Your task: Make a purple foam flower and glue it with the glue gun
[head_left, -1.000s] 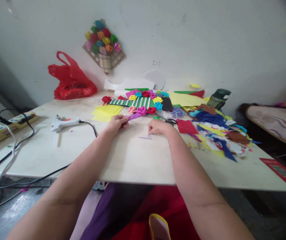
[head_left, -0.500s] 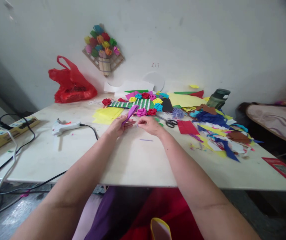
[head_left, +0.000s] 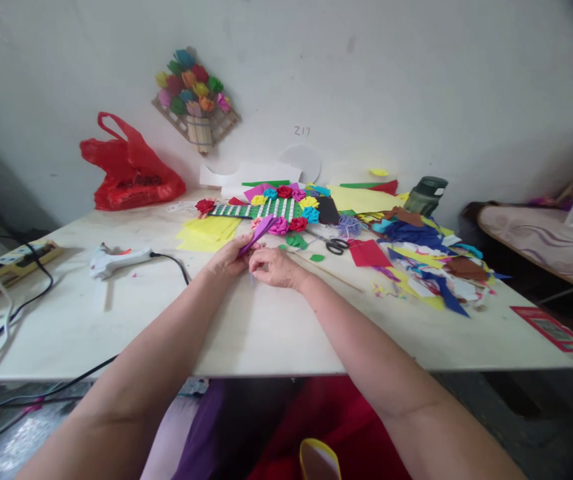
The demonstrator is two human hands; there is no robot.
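My left hand (head_left: 235,257) is closed around a folded purple paper strip (head_left: 260,233), which sticks up past the fingers. Right beside it, my right hand (head_left: 279,268) pinches a thin purple strand (head_left: 251,279) that hangs below the fingertips. Just beyond both hands lies a green guitar-shaped craft piece (head_left: 236,211) with white stripes, edged with red, pink, yellow and blue paper roses. Green paper leaves (head_left: 296,241) and a thin wooden stick (head_left: 333,273) rest close to my right hand. Black-handled scissors (head_left: 337,247) lie farther right.
A white glue gun (head_left: 121,261) and a power strip (head_left: 26,263) with cords are on the left. A red plastic bag (head_left: 136,173) stands at the back. Coloured scraps (head_left: 421,247) are heaped on the right before a green bottle (head_left: 426,195). Yellow sheets (head_left: 206,232) lie near my left hand.
My right hand has moved left and nearer, up against my left hand. The thin purple strip that lay on the table no longer shows there. The view has turned slightly right.
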